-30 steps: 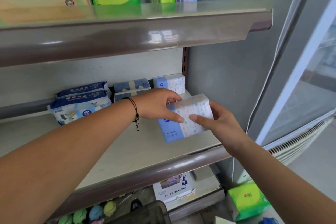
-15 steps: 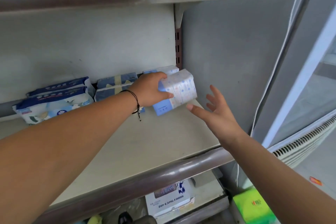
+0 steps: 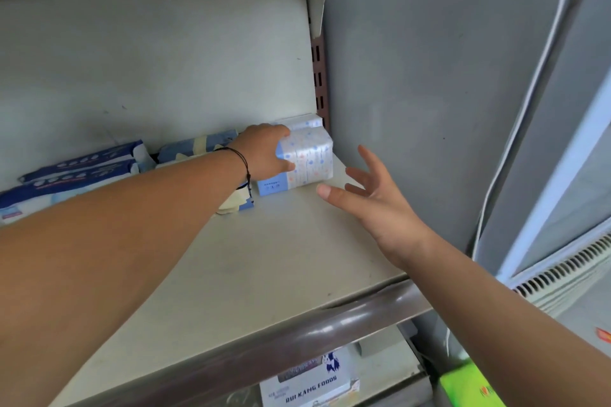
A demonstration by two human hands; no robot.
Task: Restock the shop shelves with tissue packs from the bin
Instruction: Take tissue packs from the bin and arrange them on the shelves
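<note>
My left hand (image 3: pixel 264 152) grips a white-and-blue dotted tissue pack (image 3: pixel 305 160) at the back right of the cream shelf (image 3: pixel 264 258). The pack stands on the shelf board, just in front of a matching pack (image 3: pixel 302 122) by the back wall. My right hand (image 3: pixel 370 195) hovers a little to the right and in front of the held pack, fingers spread, holding nothing. The bin is out of view.
Dark blue tissue packs (image 3: pixel 82 168) lie stacked at the back left, with another blue pack (image 3: pixel 198 145) behind my left forearm. The brown shelf edge (image 3: pixel 297 337) runs across the front. Below sit a white carton (image 3: pixel 314 383) and a green pack (image 3: pixel 469 387). A grey side panel (image 3: pixel 429 92) closes the right.
My left hand has pushed the dotted pack further back and down onto the shelf. My right hand let go of it one second ago and now stays apart, open.
</note>
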